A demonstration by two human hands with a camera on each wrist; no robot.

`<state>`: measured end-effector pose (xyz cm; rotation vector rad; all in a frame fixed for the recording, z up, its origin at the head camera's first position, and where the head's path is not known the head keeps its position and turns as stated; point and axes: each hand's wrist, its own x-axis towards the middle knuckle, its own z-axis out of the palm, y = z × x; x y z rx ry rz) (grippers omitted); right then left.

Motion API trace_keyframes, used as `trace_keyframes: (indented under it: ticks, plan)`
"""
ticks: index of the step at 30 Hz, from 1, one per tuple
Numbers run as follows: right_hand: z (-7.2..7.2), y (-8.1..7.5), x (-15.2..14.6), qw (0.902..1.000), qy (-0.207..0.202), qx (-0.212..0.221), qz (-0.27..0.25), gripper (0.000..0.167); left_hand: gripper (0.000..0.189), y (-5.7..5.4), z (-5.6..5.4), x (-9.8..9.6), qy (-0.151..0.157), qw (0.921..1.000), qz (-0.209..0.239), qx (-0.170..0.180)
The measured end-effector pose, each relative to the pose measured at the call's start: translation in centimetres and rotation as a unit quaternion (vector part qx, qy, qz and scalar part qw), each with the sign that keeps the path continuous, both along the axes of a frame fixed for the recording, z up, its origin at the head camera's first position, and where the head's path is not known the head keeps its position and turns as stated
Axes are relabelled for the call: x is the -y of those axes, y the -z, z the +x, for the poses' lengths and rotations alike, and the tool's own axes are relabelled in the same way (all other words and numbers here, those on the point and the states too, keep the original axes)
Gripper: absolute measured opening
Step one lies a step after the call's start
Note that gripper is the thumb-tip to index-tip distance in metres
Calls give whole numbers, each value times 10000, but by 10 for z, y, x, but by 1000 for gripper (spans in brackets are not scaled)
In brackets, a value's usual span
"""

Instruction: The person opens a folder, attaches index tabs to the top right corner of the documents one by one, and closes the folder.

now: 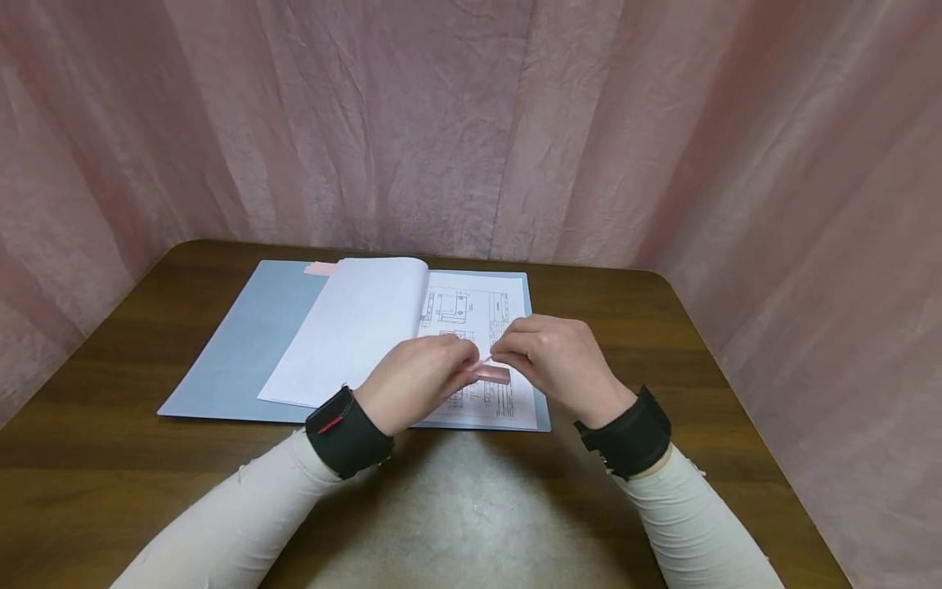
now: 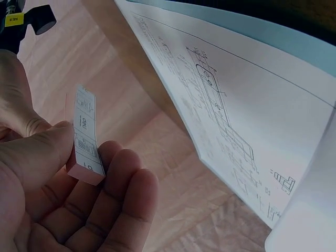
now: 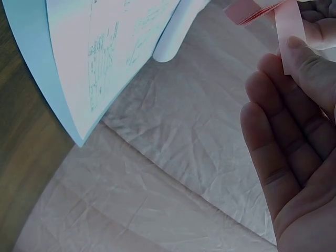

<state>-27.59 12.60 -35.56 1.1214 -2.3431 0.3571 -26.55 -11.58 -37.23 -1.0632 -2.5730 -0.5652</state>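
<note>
Over the open document, my left hand (image 1: 419, 380) holds a small pad of pink sticky notes (image 1: 493, 375) between thumb and fingers. Printed white backing shows on the underside of the pad (image 2: 85, 131) in the left wrist view. My right hand (image 1: 555, 360) pinches the end of a single pale pink strip (image 3: 289, 37) between thumb and forefinger, its other fingers lightly bent. This strip angles away from the pad; whether its far end still sticks there is hidden by the left fingers. Below both hands lies a printed sheet with technical drawings (image 1: 518, 307).
A light blue folder (image 1: 221, 368) lies open on the brown wooden table (image 1: 625, 311). Turned-over white pages (image 1: 353, 327) curl across its middle. One pink sticky note (image 1: 320, 268) protrudes from their top edge. Pink curtains (image 1: 441, 123) hang behind and beside the table.
</note>
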Motion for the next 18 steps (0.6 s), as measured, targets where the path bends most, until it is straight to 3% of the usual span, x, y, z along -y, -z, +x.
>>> trace_keyframes:
  ticks: [18]
  plan:
    - [-1,0,0,10000,15,-38,79,18,20,3,0,-2,130,9999,-88,37]
